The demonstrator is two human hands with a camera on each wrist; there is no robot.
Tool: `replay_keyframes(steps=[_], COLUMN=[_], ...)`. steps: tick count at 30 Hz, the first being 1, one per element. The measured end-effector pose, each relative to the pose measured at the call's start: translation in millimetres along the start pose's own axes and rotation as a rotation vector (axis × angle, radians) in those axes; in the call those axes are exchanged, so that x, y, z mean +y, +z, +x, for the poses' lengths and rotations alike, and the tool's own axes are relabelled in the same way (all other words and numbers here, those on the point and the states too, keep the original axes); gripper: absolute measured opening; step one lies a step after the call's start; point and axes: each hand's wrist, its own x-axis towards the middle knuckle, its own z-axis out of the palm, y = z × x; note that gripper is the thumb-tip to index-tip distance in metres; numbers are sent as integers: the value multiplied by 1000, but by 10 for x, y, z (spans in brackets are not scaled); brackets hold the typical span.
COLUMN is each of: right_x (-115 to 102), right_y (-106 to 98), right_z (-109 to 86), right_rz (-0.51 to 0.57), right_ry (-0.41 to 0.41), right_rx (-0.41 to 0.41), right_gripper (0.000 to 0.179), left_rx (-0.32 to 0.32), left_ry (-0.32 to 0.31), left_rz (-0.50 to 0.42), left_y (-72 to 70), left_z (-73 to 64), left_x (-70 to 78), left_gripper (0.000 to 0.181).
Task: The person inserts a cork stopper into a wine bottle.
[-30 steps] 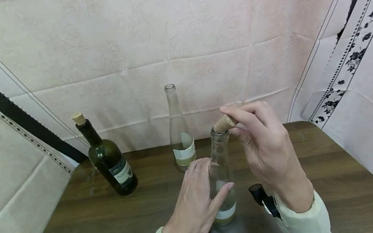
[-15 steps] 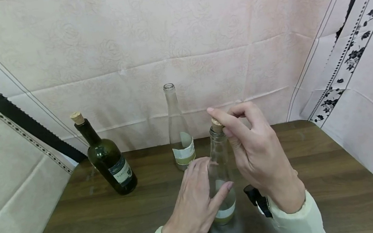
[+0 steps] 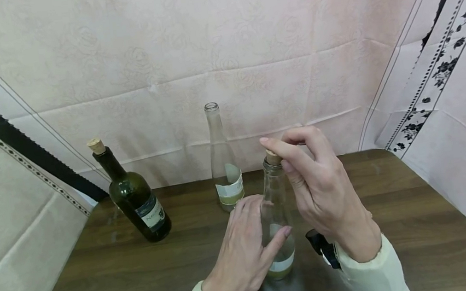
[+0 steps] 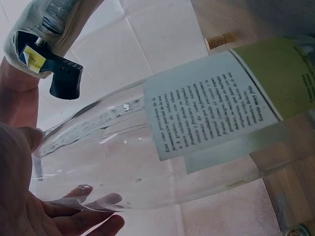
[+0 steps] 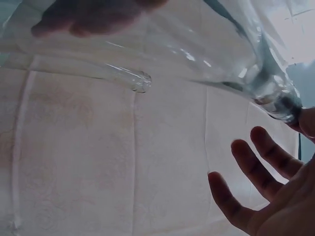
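A clear glass bottle (image 3: 275, 206) with a white and green label stands upright on the table. My left hand (image 3: 246, 250) grips its body from the left, thumb across the near side; in the left wrist view the fingers curl round the glass. A cork (image 3: 273, 158) sits upright in its mouth. My right hand (image 3: 321, 184) holds this cork, index finger over its top and thumb against its side. In the right wrist view the other fingers (image 5: 263, 172) are spread away from the bottle. How deep the cork sits is hard to tell.
Behind stands a second clear bottle (image 3: 223, 160), uncorked. To the left is a dark green wine bottle (image 3: 138, 200) with a cork (image 3: 96, 146) in its neck. Another cork (image 4: 220, 40) lies on the wooden table (image 3: 145, 282). Pale cloth (image 3: 167, 54) hangs behind the table.
The cork has gone from leaning at the bottle mouth to upright in it. My right hand shifted left, its index finger coming over the cork's top. My left hand stays on the bottle.
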Motion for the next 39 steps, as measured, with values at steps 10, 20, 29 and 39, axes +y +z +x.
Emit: replay_keyframes(steps=[10, 20, 29, 39], right_x=[-15, -28, 0, 133], right_y=[-31, -25, -55, -159], right_z=[-31, -15, -71, -175], right_rz=[-119, -45, -2, -43], right_ry=[-23, -39, -13, 55], right_rx=[32, 3, 13, -26], right_gripper=[36, 37, 36, 38], left_rx=[9, 21, 15, 11], left_ry=[3, -6, -17, -68], left_rz=[13, 18, 37, 56], left_y=[-10, -23, -49, -131], left_z=[-8, -17, -32, -46], left_x=[25, 8, -30, -143], left_gripper=[50, 49, 53, 55])
